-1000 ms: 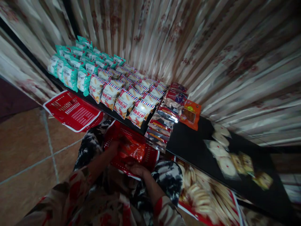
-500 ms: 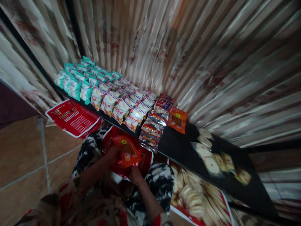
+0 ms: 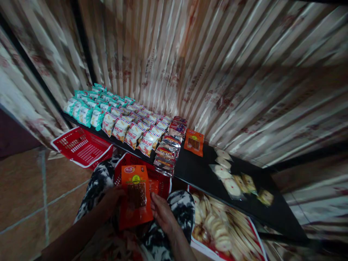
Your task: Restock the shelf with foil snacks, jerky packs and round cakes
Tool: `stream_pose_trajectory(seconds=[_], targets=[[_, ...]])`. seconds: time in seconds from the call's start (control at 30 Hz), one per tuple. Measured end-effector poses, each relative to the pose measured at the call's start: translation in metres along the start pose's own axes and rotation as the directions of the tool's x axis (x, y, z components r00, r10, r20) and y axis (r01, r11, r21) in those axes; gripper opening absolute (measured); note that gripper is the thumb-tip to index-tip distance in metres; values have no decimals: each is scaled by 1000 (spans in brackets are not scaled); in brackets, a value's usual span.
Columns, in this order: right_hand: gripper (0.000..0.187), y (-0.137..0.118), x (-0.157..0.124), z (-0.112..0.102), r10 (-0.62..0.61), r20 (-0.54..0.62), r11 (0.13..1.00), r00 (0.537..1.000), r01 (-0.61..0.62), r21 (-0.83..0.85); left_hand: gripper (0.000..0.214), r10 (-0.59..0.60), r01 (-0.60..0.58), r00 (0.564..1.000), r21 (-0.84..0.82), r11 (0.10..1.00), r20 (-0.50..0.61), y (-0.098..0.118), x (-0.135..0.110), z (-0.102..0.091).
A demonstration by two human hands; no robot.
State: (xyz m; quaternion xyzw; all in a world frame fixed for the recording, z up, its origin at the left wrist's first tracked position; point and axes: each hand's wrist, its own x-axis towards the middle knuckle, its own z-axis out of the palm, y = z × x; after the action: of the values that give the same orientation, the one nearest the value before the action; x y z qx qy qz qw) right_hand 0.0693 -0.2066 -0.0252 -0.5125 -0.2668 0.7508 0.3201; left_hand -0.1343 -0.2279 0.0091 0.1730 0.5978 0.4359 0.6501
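I sit with my knees apart, an orange packet [image 3: 136, 195] held over my lap, just in front of a red basket [image 3: 117, 177]. My left hand [image 3: 113, 198] grips the packet's left edge; my right hand [image 3: 163, 214] is at its right edge, fingertips against it, though I cannot tell how firmly they press. Holding it by the sides probably keeps the front flat and uncovered, its label toward me.

Beyond my knees runs a black table [image 3: 197, 168]. On it, teal bags [image 3: 81, 114], white bags [image 3: 148, 142] and overlapping silver-and-red packets [image 3: 166, 150] form neat groups, seemingly arranged by kind. A second orange packet [image 3: 193, 143] lies right of the silver-and-red ones, perhaps where its own kind belongs.

Compared with half a second ago, the packet in my hands is out of the basket, nearer my body, its label end pointing toward the table. The second orange packet keeps its place beside the silver-and-red row.
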Motion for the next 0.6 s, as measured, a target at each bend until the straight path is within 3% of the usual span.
stream_pose_trajectory(seconds=[0.17, 0.3, 0.47, 0.6], targets=[[40, -7, -21, 19, -137, 163, 989, 977, 144, -33, 27, 105, -115, 989, 90, 989, 105, 7, -23, -3], [39, -18, -29, 22, -325, 156, 946, 933, 323, 37, 26, 208, -243, 946, 119, 963, 248, 29, -33, 15], [39, -42, -43, -2, -476, -16, 879, 879, 476, 20, 37, 113, -153, 943, 105, 983, 311, 48, -22, 68], [44, -67, -50, -41, -511, -204, 850, 835, 527, 25, 37, 243, -293, 886, 71, 953, 396, 47, -10, 123]])
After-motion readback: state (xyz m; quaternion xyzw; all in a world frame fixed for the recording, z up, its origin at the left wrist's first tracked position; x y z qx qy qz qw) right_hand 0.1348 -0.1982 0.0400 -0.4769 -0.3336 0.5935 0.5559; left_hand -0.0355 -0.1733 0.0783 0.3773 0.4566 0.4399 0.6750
